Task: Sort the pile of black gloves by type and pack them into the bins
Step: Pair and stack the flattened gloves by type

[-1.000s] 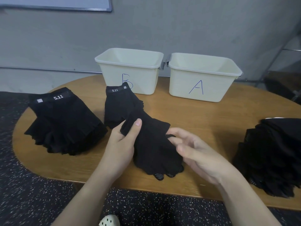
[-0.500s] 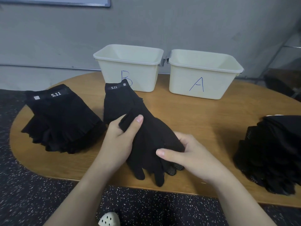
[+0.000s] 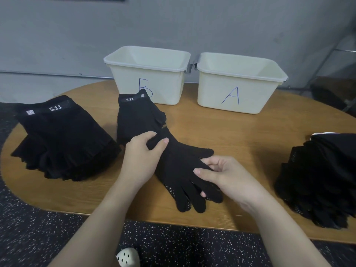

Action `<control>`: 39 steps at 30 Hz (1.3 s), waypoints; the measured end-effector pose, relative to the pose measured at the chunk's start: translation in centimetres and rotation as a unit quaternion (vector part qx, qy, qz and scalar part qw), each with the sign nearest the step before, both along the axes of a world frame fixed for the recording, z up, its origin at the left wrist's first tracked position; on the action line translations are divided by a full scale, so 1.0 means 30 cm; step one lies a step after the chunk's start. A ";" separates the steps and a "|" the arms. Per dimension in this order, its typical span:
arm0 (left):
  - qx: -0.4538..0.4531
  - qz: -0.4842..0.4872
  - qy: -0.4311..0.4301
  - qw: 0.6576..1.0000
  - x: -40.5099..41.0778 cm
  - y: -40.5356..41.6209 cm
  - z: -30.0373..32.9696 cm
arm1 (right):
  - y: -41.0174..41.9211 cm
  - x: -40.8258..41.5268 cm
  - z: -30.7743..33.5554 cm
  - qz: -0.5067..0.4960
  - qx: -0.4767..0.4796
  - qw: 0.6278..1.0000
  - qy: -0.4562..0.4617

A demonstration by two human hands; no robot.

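Note:
A black full-finger glove with white grip dots (image 3: 179, 170) lies on the wooden table (image 3: 240, 135) in front of me. My left hand (image 3: 142, 158) pinches its cuff end between thumb and fingers. My right hand (image 3: 225, 176) grips the glove's finger part. Behind it lies a small stack of black "5.11" fingerless gloves (image 3: 138, 114). A bigger stack of the same type (image 3: 63, 141) sits at the left. A pile of dotted black gloves (image 3: 319, 176) is at the right edge. Two cream bins stand at the back, bin B (image 3: 148, 74) and bin A (image 3: 238, 83).
Both bins look empty inside. The table's rounded front edge runs just below my wrists, with speckled dark floor (image 3: 38, 237) beneath. A white perforated shoe (image 3: 128, 258) shows at the bottom. A grey wall stands behind the bins.
My right hand has closed on the glove's finger part, which a second ago it only approached with spread fingers. The glove now lies flatter and stretched between both hands.

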State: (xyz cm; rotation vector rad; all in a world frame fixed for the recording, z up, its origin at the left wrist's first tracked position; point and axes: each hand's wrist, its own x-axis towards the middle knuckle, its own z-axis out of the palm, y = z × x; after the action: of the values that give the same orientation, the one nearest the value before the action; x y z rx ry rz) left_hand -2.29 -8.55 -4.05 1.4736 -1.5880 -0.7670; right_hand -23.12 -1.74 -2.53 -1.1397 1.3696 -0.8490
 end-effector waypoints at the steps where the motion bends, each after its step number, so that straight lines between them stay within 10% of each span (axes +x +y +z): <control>1: -0.004 0.008 -0.048 0.999 0.003 -0.005 -0.010 | -0.003 -0.001 -0.004 -0.002 0.000 1.000 0.015; 12: -0.038 -0.001 -0.270 0.962 0.012 -0.031 -0.067 | -0.003 0.007 -0.022 0.001 0.011 0.991 0.137; 39: -0.067 -0.032 -0.239 0.968 0.058 0.038 -0.064 | -0.037 0.003 -0.059 -0.122 -0.094 0.940 0.305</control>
State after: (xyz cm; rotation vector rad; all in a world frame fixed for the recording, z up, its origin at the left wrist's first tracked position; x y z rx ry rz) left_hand -0.55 -7.41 -5.98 1.5919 -2.0084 -0.3382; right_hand -23.04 -2.85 -4.31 -1.4789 2.0051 -0.8488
